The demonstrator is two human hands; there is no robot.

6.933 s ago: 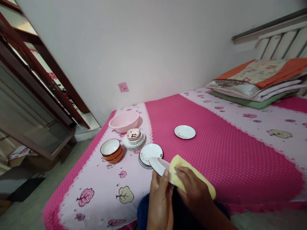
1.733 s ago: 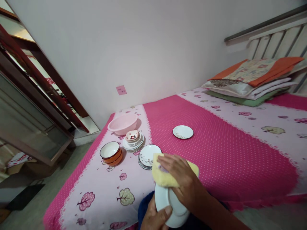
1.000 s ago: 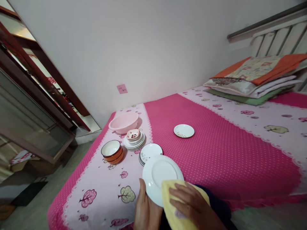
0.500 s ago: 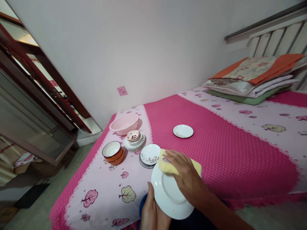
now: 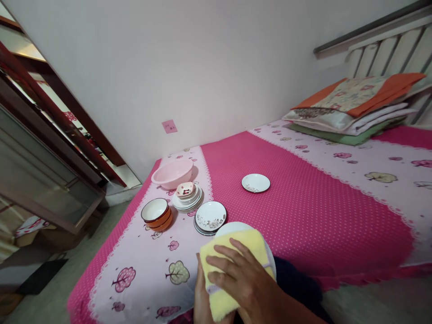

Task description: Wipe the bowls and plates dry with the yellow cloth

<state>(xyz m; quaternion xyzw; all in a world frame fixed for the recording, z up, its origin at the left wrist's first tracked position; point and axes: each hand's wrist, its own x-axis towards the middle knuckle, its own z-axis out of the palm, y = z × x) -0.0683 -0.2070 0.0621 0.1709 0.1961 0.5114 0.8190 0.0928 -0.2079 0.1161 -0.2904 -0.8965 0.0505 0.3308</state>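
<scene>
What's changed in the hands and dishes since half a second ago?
The right hand has moved nearer the wearer and slightly left, bringing the yellow cloth from the held plate's far edge to cover most of it. No new grasp or release shows. The left hand remains at the plate's near left side; the lone plate, bowls and basin stayed put.

A pink note (image 5: 169,126) sticks to the white wall (image 5: 236,67). Bedding (image 5: 354,103) is piled on the bed (image 5: 310,202) at right, near a white radiator (image 5: 382,56) below a grey pipe (image 5: 367,28). At left are a glazed door (image 5: 43,171) and, on the grey floor (image 5: 101,245), a dark flat item (image 5: 42,276).
</scene>
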